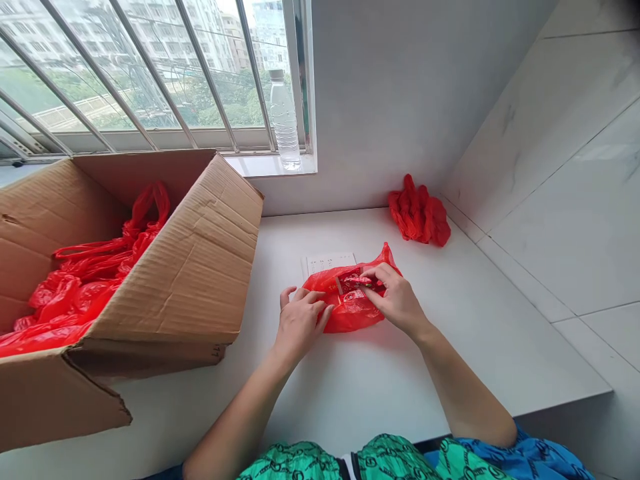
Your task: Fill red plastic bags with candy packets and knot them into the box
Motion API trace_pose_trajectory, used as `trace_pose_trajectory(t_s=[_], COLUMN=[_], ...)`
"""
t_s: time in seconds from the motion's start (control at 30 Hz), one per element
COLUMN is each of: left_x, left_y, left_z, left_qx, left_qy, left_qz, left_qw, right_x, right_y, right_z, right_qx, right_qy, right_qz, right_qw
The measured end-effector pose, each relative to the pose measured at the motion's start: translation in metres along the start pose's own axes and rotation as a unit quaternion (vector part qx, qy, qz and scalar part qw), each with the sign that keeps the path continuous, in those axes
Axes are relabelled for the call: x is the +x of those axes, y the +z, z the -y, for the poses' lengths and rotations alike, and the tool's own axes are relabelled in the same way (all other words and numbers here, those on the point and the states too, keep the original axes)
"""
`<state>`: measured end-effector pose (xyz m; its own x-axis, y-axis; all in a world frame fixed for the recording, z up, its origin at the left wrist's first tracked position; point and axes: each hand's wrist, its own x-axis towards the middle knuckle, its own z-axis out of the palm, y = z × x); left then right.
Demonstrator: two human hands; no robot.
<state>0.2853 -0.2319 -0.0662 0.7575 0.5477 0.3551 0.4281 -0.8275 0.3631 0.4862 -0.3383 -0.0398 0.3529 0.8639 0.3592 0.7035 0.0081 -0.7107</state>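
A thin red plastic bag [350,322] lies on the white tabletop in front of me. My left hand [300,325] is at the bag's left side, thumb and index finger close together on the film, the other fingers spread and curved. My right hand [399,298] pinches a small shiny red packet [364,281] over the middle of the bag. Beneath it, more red packets [350,295] with pale print show against the bag. The fingertips partly cover the packets, so their exact shape is hard to make out.
At the left stands an open cardboard box [187,260] with red plastic bags [95,287] inside. A printed white sheet [330,262] lies partly under the bag. A bunched red bag [420,212] sits by the back wall. A water bottle [285,127] stands on the windowsill.
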Motion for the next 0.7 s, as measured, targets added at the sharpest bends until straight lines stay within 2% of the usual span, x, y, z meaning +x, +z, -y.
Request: trace_pose_trajectory(t_s=[0.13,0.3,0.37,0.43,0.5,0.6,0.7], left_x=[-0.002,-0.003,-0.002,-0.002,-0.002,-0.003,-0.004], left_y=[0.005,0.006,0.005,0.005,0.007,0.014,0.022], left_z=[0.0,-0.003,-0.004,-0.005,-0.008,-0.012,-0.014], left_qx=[0.04,0.049,0.049,0.048,0.046,0.033,0.017], left_qy=[0.034,0.046,0.042,0.047,0.065,0.103,0.102], left_qz=[0.009,0.007,-0.003,-0.005,0.007,0.034,0.052], left_qw=[0.999,0.998,0.998,0.998,0.997,0.994,0.993], right_x=[-0.002,-0.004,-0.005,-0.007,-0.009,-0.014,-0.017], right_y=[0.004,0.013,0.011,0.007,0.001,-0.006,-0.007], right_z=[-0.003,-0.007,-0.012,-0.018,-0.022,-0.024,-0.023], right_qx=[-0.085,-0.027,-0.105,-0.213,-0.277,-0.301,-0.298], right_qy=[0.015,0.024,0.02,0.028,0.034,0.027,0.039], right_qz=[0.051,0.103,0.102,0.097,0.111,0.136,0.156], right_qw=[0.995,0.994,0.989,0.972,0.954,0.943,0.941])
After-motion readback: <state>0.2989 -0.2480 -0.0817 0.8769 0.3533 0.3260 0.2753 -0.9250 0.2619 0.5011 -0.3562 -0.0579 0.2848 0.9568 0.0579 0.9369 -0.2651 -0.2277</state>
